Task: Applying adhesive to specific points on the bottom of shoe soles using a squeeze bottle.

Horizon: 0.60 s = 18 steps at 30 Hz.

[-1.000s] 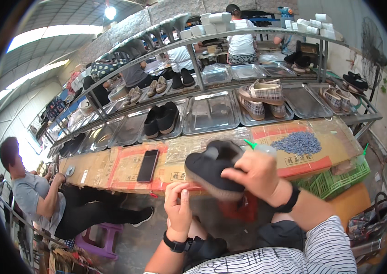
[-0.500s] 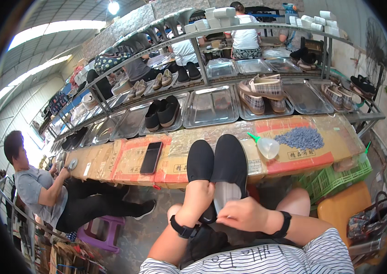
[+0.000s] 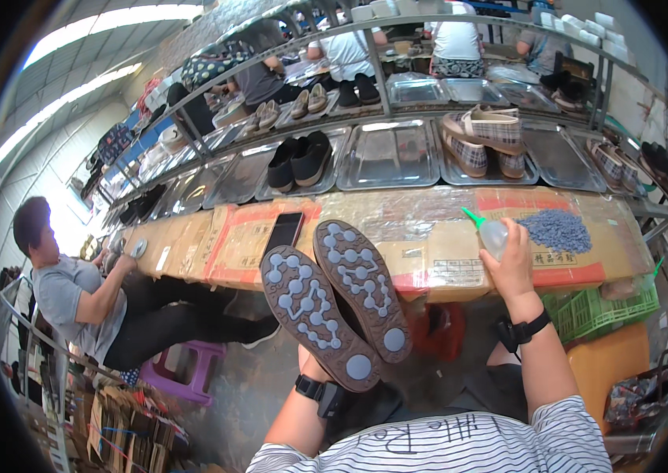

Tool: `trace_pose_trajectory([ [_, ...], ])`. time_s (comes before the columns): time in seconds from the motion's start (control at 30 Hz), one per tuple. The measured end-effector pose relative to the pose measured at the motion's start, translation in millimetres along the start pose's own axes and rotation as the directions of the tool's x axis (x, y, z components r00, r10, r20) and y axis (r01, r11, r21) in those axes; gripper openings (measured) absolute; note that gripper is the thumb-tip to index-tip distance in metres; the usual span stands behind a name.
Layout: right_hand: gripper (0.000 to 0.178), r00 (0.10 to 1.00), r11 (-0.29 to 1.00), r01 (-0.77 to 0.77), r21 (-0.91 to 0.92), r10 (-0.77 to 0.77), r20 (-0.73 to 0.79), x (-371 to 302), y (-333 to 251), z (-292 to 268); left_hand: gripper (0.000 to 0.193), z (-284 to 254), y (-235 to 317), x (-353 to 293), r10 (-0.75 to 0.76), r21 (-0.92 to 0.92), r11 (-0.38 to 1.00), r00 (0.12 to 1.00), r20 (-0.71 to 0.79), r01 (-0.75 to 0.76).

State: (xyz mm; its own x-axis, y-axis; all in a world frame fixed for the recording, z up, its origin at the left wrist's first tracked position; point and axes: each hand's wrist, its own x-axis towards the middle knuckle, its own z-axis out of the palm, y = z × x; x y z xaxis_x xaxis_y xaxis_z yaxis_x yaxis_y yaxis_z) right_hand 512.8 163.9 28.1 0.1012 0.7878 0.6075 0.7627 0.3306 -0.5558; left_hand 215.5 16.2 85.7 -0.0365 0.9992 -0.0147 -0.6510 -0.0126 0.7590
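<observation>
Head view: soles up, glue bottle in hand.

I see my left hand [image 3: 320,370] (mostly hidden) holding a pair of dark shoes [image 3: 338,302] sole-up, while my right hand [image 3: 512,262] is closed around a small squeeze bottle [image 3: 490,232] with a green nozzle, just right of the soles. I judge gluing is the step; next, the nozzle must reach the soles. Beyond both hands: a cardboard-covered bench [image 3: 428,236], a phone [image 3: 283,232], blue pellets [image 3: 559,229], metal tray racks [image 3: 389,154].

A shoe workshop: steel tray racks [image 3: 389,154] loaded with finished shoes [image 3: 300,160], a cardboard-covered bench [image 3: 428,229], seated workers [image 3: 89,296], high shed roof.
</observation>
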Motion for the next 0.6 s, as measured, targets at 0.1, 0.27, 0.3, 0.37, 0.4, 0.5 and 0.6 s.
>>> trace_pose_trajectory([
  [0.1, 0.069, 0.999, 1.0, 0.027, 0.006, -0.027, -0.032, 1.1, -2.0, 0.8, 0.05, 0.0, 0.5, 5.9, -0.032, -0.049, 0.998, 0.999, -0.02, 0.031],
  [0.27, 0.069, 0.999, 0.999, 0.037, 0.021, -0.036, -0.022, 1.8, -4.8, 0.3, 0.052, -5.3, 4.3, 4.3, -0.084, -0.127, 0.989, 0.996, -0.019, 0.081],
  [0.3, 0.069, 0.999, 0.999, 0.031, 0.013, -0.03, -0.024, 1.0, -4.7, 0.0, 0.052, -8.8, 4.4, 2.0, -0.094, -0.139, 0.986, 0.995, -0.015, 0.091],
  [0.37, 0.069, 0.999, 1.0, 0.025, 0.013, -0.025, -0.022, 0.9, -3.7, -2.4, 0.053, -12.2, -1.0, -3.2, -0.114, -0.159, 0.981, 0.993, -0.004, 0.112],
  [0.4, 0.069, 0.999, 1.0, 0.021, 0.021, -0.021, -0.029, 3.1, -5.8, -3.9, 0.053, -14.2, 4.9, -11.0, -0.115, -0.159, 0.981, 0.993, 0.003, 0.114],
  [0.5, 0.069, 0.998, 0.998, 0.053, 0.025, -0.052, -0.034, 2.0, -2.7, -4.2, 0.054, -22.4, 6.4, -18.4, -0.141, -0.177, 0.973, 0.989, 0.052, 0.148],
  [0.6, 0.07, 0.998, 0.998, 0.048, 0.038, -0.046, -0.034, 2.6, -5.7, -5.8, 0.055, -1.2, 22.0, 14.4, -0.165, -0.185, 0.965, 0.979, 0.12, 0.186],
])
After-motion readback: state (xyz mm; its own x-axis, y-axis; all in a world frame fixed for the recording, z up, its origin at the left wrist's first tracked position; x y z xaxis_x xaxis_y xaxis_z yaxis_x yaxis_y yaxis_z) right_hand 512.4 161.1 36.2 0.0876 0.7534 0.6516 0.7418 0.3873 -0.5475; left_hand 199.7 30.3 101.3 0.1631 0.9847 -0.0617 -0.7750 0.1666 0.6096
